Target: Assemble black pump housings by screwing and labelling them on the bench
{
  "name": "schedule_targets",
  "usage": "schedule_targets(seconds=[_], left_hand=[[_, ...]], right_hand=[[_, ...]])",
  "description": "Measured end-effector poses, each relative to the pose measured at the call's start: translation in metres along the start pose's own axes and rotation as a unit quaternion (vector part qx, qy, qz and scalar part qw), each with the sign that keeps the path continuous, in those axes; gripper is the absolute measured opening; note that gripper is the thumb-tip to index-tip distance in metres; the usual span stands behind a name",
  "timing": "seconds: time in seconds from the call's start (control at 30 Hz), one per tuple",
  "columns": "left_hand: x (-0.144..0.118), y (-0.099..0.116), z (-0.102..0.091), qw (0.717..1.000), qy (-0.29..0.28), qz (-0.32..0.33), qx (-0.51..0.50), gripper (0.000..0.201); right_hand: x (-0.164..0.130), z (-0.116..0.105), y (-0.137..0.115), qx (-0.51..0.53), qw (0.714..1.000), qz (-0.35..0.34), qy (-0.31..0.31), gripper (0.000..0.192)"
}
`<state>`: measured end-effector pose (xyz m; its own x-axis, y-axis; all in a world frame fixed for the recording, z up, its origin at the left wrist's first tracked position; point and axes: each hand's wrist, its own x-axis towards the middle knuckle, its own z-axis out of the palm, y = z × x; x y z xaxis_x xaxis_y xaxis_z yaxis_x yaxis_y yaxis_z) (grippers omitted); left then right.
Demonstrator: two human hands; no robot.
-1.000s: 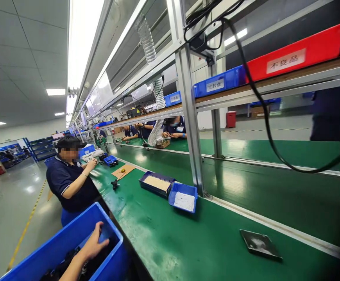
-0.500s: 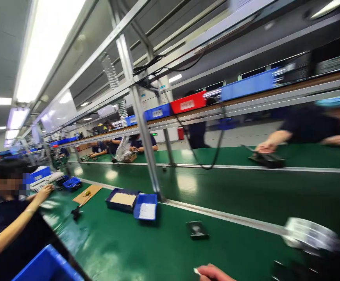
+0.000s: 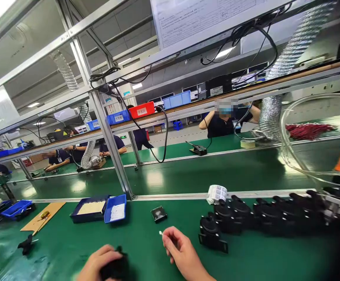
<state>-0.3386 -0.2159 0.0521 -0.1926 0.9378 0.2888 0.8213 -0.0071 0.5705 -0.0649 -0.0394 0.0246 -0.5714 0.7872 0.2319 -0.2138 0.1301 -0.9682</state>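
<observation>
My view has swung from the blue bin back to the table [image 3: 146, 249], where my left hand [image 3: 101, 265] now grips a black part [image 3: 115, 267] and my right hand [image 3: 181, 253] has its fingers [image 3: 167, 235] pinching a small white piece [image 3: 160, 233].

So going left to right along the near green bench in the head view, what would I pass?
Cardboard sheet → dark blue tray → small blue bin → flat black square part → label roll → row of black round parts.
</observation>
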Motion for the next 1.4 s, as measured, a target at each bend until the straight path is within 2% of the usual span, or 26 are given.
schedule_targets(seconds=[0.03,0.1,0.17,0.2,0.23,0.27,0.33,0.37,0.47,0.57,0.63,0.73,0.87,1.0,1.13,1.2,1.33,1.4], left_hand=[[0.014,0.014,0.009,0.996,-0.081,0.044,0.011,0.044],[0.042,0.040,0.021,0.981,-0.179,0.069,0.038,0.053],[0.066,0.060,0.021,0.973,-0.224,0.050,0.001,0.071],[0.077,0.068,0.018,0.971,-0.227,0.022,-0.068,0.081],[0.087,0.073,0.015,0.962,-0.216,-0.017,-0.163,0.086],[0.097,0.078,0.012,0.942,-0.192,-0.059,-0.268,0.081],[0.114,0.087,0.016,0.876,-0.122,-0.134,-0.448,0.046],[0.122,0.092,0.023,0.843,-0.094,-0.160,-0.504,0.034],[0.133,0.107,0.059,0.772,-0.054,-0.232,-0.590,0.038],[0.126,0.119,0.089,0.707,-0.043,-0.292,-0.643,0.038],[0.118,0.123,0.097,0.680,-0.036,-0.306,-0.665,0.040],[0.111,0.127,0.098,0.658,-0.022,-0.306,-0.688,0.043],[0.108,0.132,0.097,0.657,-0.008,-0.275,-0.701,0.049],[0.105,0.136,0.098,0.686,0.004,-0.261,-0.679,0.055],[0.102,0.138,0.096,0.712,0.001,-0.244,-0.658,0.057],[0.101,0.139,0.097,0.731,0.009,-0.223,-0.645,0.057],[0.097,0.137,0.102,0.787,0.026,-0.168,-0.593,0.055],[0.094,0.136,0.105,0.820,0.011,-0.157,-0.550,0.058]], right_hand=[[-0.001,-0.004,-0.003,-0.006,1.000,-0.005,0.009,0.063],[-0.004,-0.011,-0.008,-0.017,0.999,-0.015,0.024,0.060],[-0.005,-0.017,-0.013,-0.023,0.999,-0.024,0.034,0.059],[-0.005,-0.019,-0.016,-0.024,0.999,-0.028,0.035,0.058],[-0.004,-0.020,-0.019,-0.026,0.999,-0.032,0.035,0.057],[-0.004,-0.021,-0.022,-0.032,0.998,-0.038,0.036,0.055],[-0.004,-0.023,-0.030,-0.069,0.995,-0.066,0.042,0.049],[-0.004,-0.023,-0.034,-0.098,0.990,-0.089,0.050,0.046],[-0.007,-0.025,-0.044,-0.189,0.966,-0.163,0.067,0.036],[-0.010,-0.025,-0.047,-0.250,0.945,-0.203,0.055,0.028],[-0.011,-0.024,-0.045,-0.285,0.933,-0.214,0.039,0.023],[-0.012,-0.021,-0.040,-0.330,0.916,-0.228,0.022,0.019],[-0.011,-0.019,-0.033,-0.361,0.902,-0.238,0.017,0.016],[-0.011,-0.017,-0.031,-0.383,0.888,-0.252,0.019,0.016],[-0.010,-0.018,-0.035,-0.425,0.852,-0.305,0.010,0.019],[-0.009,-0.020,-0.039,-0.450,0.837,-0.311,0.001,0.021],[-0.010,-0.023,-0.048,-0.488,0.821,-0.298,-0.015,0.026],[-0.011,-0.023,-0.053,-0.521,0.793,-0.315,-0.026,0.029]])
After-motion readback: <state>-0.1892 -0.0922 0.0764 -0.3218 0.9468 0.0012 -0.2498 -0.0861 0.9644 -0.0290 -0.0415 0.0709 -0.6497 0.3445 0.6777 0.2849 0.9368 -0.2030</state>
